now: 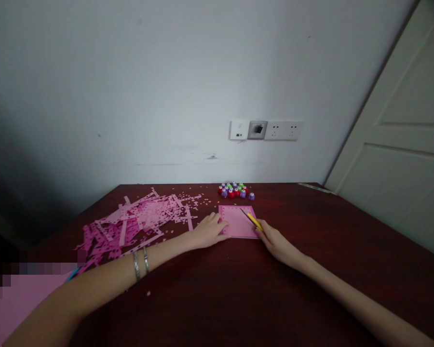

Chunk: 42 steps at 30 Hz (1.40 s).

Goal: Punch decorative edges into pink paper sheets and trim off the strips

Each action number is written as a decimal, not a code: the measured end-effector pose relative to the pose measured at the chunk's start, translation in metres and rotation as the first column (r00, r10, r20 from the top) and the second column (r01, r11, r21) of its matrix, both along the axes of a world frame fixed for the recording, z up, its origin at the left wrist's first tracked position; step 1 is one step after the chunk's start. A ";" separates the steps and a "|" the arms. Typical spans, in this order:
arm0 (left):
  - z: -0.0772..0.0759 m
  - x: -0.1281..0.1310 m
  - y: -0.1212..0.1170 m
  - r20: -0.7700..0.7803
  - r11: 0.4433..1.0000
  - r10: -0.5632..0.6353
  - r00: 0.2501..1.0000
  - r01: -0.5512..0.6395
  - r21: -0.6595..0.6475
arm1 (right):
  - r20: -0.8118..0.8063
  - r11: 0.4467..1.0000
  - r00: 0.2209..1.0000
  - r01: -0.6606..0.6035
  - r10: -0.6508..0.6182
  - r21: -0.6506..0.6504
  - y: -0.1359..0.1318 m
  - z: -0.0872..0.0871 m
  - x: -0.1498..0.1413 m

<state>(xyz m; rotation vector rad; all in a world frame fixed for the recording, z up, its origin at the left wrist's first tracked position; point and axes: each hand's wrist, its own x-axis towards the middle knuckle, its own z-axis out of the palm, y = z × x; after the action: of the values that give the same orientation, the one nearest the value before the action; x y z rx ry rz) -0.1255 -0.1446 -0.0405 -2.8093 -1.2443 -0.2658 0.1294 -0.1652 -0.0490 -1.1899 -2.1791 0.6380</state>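
The right hand (271, 237), clamped on a slim yellow tool (255, 222), works over a pink card (238, 225) flat on a dark table (311, 226). The left hand (210, 230), fingers apart, rests at its left edge, near pink scraps (144, 217). A loose hold could let the card skid under the dark tip.

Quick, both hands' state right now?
Left hand: open, fingers at the left edge of the pink sheet.
Right hand: closed, holding the yellow tool over the sheet.
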 end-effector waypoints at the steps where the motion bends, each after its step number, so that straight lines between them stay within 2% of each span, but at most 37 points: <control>1: 0.000 0.001 0.006 0.003 1.000 0.002 1.000 -0.002 0.003 | 0.008 1.000 1.000 0.000 0.000 0.003 0.006 0.001 0.001; 3: 0.001 0.002 0.018 0.021 1.000 -0.025 0.999 0.025 -0.003 | 0.017 1.000 1.000 -0.002 0.002 0.001 0.016 0.001 0.003; 8: -0.002 0.000 0.039 0.121 0.980 -0.165 0.979 0.177 -0.095 | -0.040 0.999 0.999 0.024 -0.023 0.034 0.027 -0.006 0.007; 15: -0.006 -0.003 0.041 0.155 0.971 -0.221 0.963 0.232 -0.054 | -0.181 0.995 0.979 0.102 -0.098 0.014 0.030 -0.016 0.012; 18: -0.004 -0.001 0.040 0.110 0.971 -0.236 0.966 0.239 -0.018 | -0.326 0.994 0.939 0.108 -0.107 -0.013 0.033 -0.020 0.013; 21: 0.001 0.000 0.036 0.083 0.973 -0.226 0.971 0.222 0.063 | -0.503 0.992 0.855 0.107 -0.124 -0.063 0.035 -0.024 0.015; 24: 0.010 -0.006 0.021 0.151 0.953 -0.301 0.942 0.291 0.083 | -0.615 0.982 0.765 0.150 -0.190 -0.117 0.037 -0.026 0.017; 27: 0.019 -0.023 -0.004 0.256 0.908 -0.406 0.877 0.420 0.000 | -0.670 0.973 0.706 0.177 -0.230 -0.148 0.037 -0.026 0.019; 30: 0.023 -0.051 -0.031 0.307 0.890 -0.400 0.863 0.446 -0.095 | -0.669 0.972 0.705 0.176 -0.234 -0.155 0.037 -0.027 0.018; 32: 0.022 -0.070 -0.046 0.260 0.886 -0.391 0.883 0.438 -0.155 | -0.646 0.974 0.730 0.161 -0.225 -0.157 0.037 -0.027 0.017; 34: 0.021 -0.083 -0.058 0.163 0.915 -0.343 0.925 0.369 -0.167 | -0.617 0.977 0.759 0.142 -0.209 -0.157 0.036 -0.028 0.017; 36: 0.019 -0.085 -0.071 0.080 0.967 -0.218 0.973 0.226 -0.117 | -0.586 0.980 0.788 0.123 -0.191 -0.154 0.034 -0.027 0.016; 39: 0.015 -0.067 -0.098 0.053 0.998 0.009 0.999 -0.006 -0.062 | -0.508 0.985 0.845 0.116 -0.166 -0.130 0.029 -0.023 0.016; 42: 0.009 -0.039 -0.129 0.042 0.987 -0.004 0.999 0.011 -0.161 | -0.374 0.988 0.915 0.126 -0.151 -0.089 0.024 -0.018 0.015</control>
<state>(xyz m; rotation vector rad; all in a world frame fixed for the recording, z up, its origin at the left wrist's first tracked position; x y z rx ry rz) -0.1641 -0.2733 -0.0317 -2.9592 -1.3210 -0.2348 0.1439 -0.1417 -0.0672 -1.1317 -1.7455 0.8067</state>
